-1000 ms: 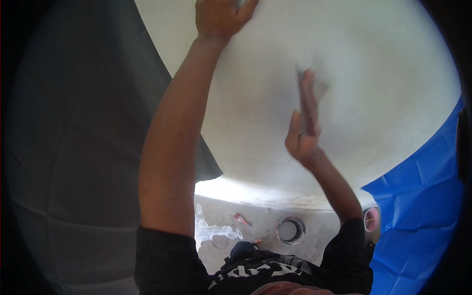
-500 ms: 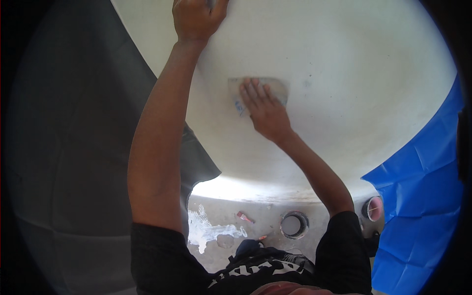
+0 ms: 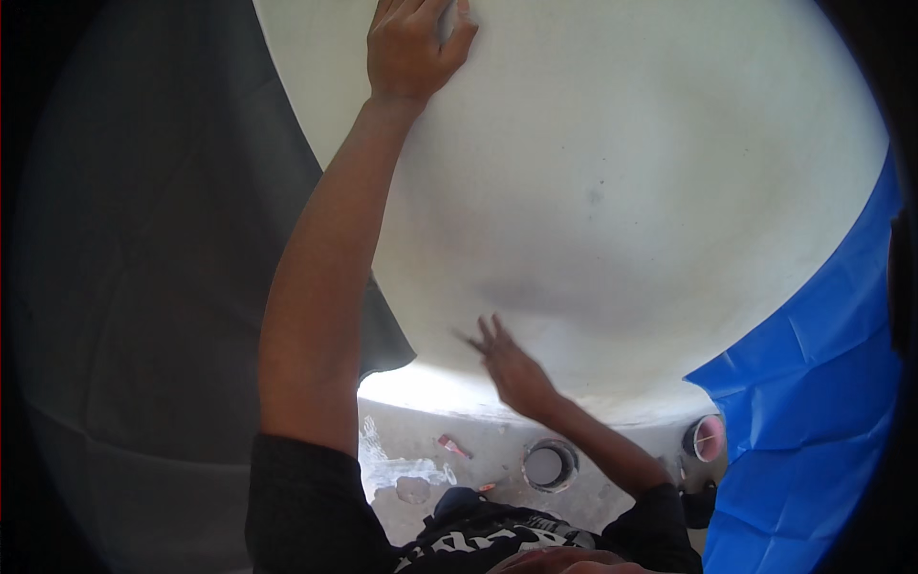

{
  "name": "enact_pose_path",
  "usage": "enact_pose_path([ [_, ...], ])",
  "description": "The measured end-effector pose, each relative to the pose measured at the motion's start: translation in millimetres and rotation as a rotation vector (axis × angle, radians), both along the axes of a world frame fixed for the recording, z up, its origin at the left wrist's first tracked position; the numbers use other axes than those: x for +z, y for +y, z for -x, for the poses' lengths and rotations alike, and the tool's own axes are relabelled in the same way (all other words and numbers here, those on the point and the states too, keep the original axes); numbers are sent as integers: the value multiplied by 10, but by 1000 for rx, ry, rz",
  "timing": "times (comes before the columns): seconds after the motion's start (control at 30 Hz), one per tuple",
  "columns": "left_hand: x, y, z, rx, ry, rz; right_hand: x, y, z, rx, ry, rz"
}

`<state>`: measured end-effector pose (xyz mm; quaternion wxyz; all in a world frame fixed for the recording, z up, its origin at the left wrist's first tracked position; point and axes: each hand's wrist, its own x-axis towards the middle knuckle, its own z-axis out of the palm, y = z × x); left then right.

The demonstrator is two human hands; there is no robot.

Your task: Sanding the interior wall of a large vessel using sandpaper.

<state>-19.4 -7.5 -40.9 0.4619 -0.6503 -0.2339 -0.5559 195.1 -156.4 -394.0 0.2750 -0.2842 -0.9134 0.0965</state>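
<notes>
A large, smooth, curved white panel [image 3: 650, 124] fills the middle of the view. High on its left part, my left hand [image 3: 411, 53] rests against it with fingers stretched and thumb apart; the top edge of the picture cuts off the fingertips. Lower down, near the panel's bottom edge, is my right hand [image 3: 516, 373], smeared by motion. A thin grey sheet, which looks like sandpaper [image 3: 466, 339], shows nearly edge-on at its fingers. Small dark specks and a grey smudge [image 3: 595, 197] mark the panel right of centre.
Dark grey sheeting [image 3: 143, 287] hangs at the left and a blue tarp [image 3: 803, 411] at the right. On the concrete floor below stand a round pot of grey stuff [image 3: 549, 466] and a pink-lined bucket [image 3: 705, 438]. A brush [image 3: 454, 446] lies near a white spill [image 3: 392, 469].
My right hand has come down from the panel's middle toward its lower edge; the sheet, flat on the panel before, now shows only a thin edge. My left hand appears slightly lower and farther right.
</notes>
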Motion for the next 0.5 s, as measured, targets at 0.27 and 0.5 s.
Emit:
enact_pose_path([
  [0.27, 8, 42, -26, -9, -10, -13, 2497, 1052, -102, -181, 220, -821],
  [0.5, -70, 79, 34, -27, -7, -39, 1073, 1222, 531, -243, 167, -569],
])
